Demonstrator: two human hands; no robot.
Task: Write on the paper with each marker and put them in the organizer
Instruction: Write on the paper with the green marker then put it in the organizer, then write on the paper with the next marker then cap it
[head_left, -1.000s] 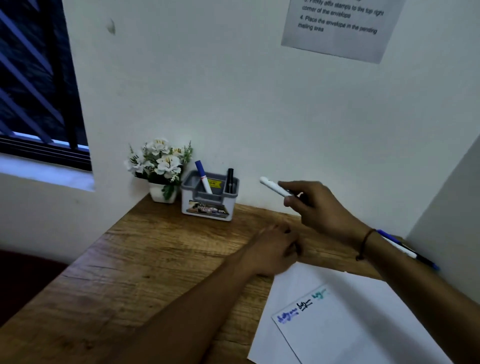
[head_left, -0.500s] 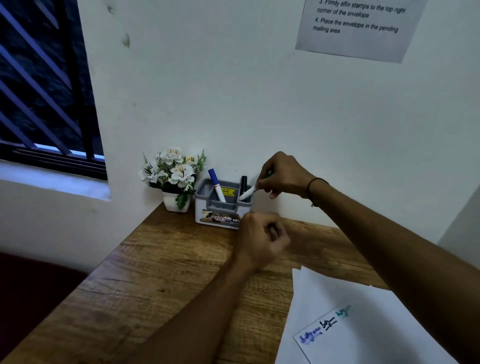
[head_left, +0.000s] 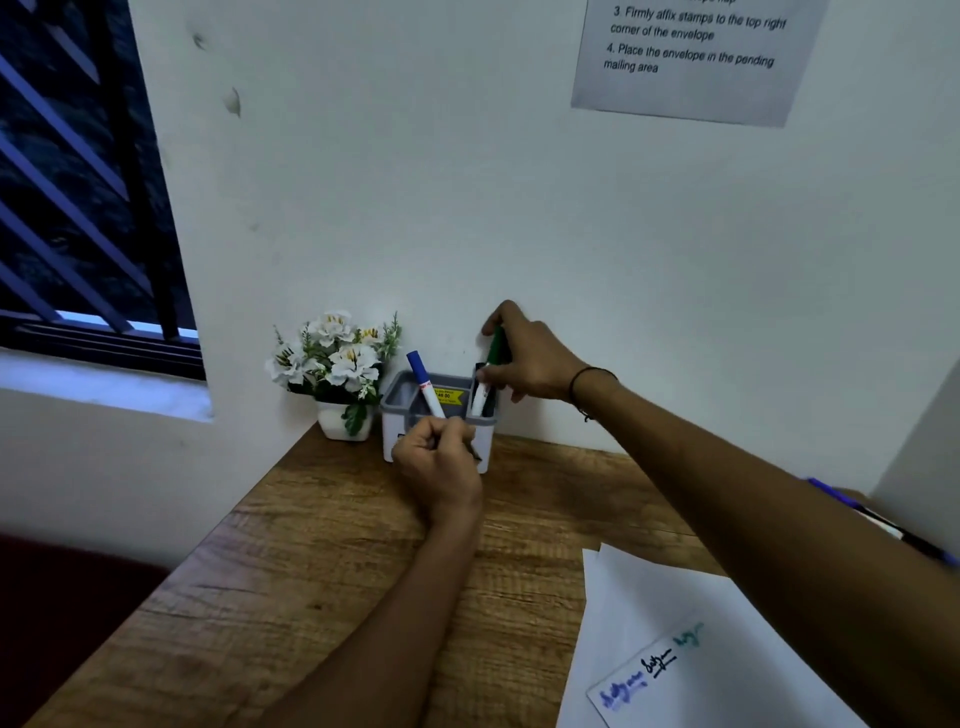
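Right hand (head_left: 524, 361) has moved from mid-air over the worktop (head_left: 311, 545) to the organizer (head_left: 441, 415) at frame centre, fingers clamped on the green marker (head_left: 491, 371), now tip-down in the right compartment; release looks near. Blue marker (head_left: 423, 382) stands in the left one. Left hand (head_left: 441, 462) is fisted against the organizer front, contents unclear. Paper (head_left: 675, 649), lower right, shows 3 scribbles. More pens at the right edge sit mostly behind the forearm.

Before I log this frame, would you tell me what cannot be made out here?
All in the head view:
- Organizer front label: hidden behind the left hand.
- Green marker: middle covered by the right hand; whether it has touched bottom cannot be told.
- Left hand's contents: the fist hides all but a thin dark tip.
- Pen at the right: mostly behind the right forearm.
- Wall notice: top cut off by the edge.
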